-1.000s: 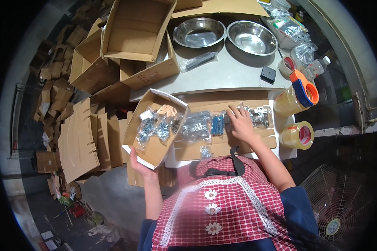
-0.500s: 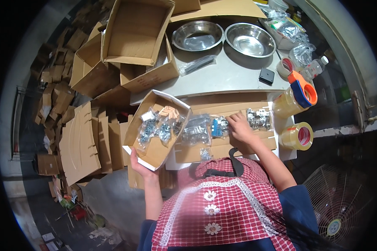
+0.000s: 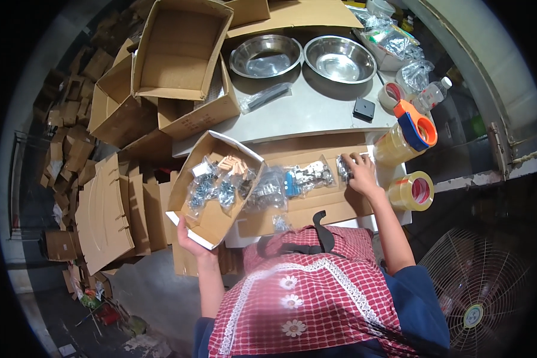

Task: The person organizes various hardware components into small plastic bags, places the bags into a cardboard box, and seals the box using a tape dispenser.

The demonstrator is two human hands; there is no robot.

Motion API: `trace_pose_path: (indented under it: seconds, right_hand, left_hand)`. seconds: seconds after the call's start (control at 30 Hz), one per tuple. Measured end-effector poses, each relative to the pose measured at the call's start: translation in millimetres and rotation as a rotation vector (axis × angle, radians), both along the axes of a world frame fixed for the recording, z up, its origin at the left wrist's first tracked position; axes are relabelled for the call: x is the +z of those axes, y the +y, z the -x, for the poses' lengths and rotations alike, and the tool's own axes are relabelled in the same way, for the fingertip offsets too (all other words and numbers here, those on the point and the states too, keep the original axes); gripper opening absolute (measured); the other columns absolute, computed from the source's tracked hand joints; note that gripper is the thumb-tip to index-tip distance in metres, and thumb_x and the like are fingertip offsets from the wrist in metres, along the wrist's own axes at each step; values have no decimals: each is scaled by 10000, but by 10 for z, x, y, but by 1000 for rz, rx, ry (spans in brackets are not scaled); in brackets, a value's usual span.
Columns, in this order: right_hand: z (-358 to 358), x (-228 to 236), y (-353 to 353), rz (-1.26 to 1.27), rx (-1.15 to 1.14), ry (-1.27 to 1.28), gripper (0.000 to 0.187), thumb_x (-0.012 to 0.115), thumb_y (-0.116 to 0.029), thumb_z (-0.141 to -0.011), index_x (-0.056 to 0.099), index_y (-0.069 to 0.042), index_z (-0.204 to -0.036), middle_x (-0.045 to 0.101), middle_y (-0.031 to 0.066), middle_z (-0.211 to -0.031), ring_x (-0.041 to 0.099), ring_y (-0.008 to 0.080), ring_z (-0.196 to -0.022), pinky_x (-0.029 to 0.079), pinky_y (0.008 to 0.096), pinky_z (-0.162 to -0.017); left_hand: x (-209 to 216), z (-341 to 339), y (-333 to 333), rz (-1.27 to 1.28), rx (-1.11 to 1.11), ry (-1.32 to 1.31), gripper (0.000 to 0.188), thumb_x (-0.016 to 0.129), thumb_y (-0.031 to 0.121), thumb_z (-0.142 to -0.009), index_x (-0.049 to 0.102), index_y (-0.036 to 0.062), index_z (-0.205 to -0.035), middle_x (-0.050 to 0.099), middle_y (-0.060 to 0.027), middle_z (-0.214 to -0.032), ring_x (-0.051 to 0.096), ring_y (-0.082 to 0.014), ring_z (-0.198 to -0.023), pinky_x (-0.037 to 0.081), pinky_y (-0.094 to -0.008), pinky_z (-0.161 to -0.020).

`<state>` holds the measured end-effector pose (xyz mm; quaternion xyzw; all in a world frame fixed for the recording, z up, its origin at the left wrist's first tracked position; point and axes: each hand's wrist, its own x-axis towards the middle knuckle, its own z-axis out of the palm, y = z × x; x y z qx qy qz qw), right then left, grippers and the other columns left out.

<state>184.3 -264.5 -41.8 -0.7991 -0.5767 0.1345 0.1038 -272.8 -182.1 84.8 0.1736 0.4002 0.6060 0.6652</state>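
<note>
Hardware (image 3: 342, 169) pokes out just left of the right hand (image 3: 364, 175), under curled fingers; clamped or not, I can't tell remotely.

I have open worktop (image 3: 316, 113) between the black box (image 3: 364, 110) and bagged bar (image 3: 266, 98); the held carton (image 3: 212, 222) blocks left, tape rolls (image 3: 403, 192) right.

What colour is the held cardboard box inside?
Brown; the open, white-edged box shows best in the head view.
</note>
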Motion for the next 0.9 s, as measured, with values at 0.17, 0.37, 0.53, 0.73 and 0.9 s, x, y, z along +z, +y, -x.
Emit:
trace_pose_path:
  seconds: [0.17, 0.37, 0.53, 0.73, 0.9]
  right_hand:
    - [271, 1, 130, -80, 162, 61, 676, 661, -21, -713, 594, -186, -1366, 526, 114, -1396, 419, 380, -1344, 265, 636, -1121]
    - [768, 751, 300, -511, 159, 105, 564, 611, 46, -710, 624, -50, -1266, 573, 171, -1322, 488, 357, -1308, 377, 572, -1079]
    - [1548, 1514, 436, -298, 496, 378, 577, 741, -143, -859, 474, -32, -1359, 499, 204, -1423, 676, 372, -1061, 589, 407, -806]
    - [1817, 1163, 649, -13, 518, 244, 1201, 920, -321, -662, 183, -43, -1569, 372, 380, -1459, 639, 457, -1127, 587, 474, -850]
    - [1887, 1280, 583, 91, 653, 264, 1247, 941, -300, -617, 194, -199, -1610, 208, 397, -1551, 617, 508, -1152, 566, 476, -931]
  left_hand:
    - [-220, 88, 71, 50, -67, -4, 627, 498, 433, -966, 475, 20, -1437, 592, -170, -1374, 615, -335, -1220, 517, -484, -1024]
    - [-179, -157, 34, 43, -104, 113, 531, 564, 321, -977, 504, -22, -1378, 637, -168, -1279, 658, -290, -1143, 540, -411, -987]
    - [-291, -276, 20, 3, -215, 167, 471, 591, 244, -969, 526, -27, -1349, 647, -137, -1236, 664, -250, -1095, 545, -376, -936]
    - [-236, -389, -151, -76, -231, 278, 489, 612, 176, -933, 506, -22, -1368, 634, -147, -1243, 630, -249, -1122, 506, -367, -975]
    - [-192, -373, -229, -38, -264, 244, 547, 620, 159, -891, 476, -25, -1386, 615, -174, -1266, 627, -264, -1122, 505, -371, -970]
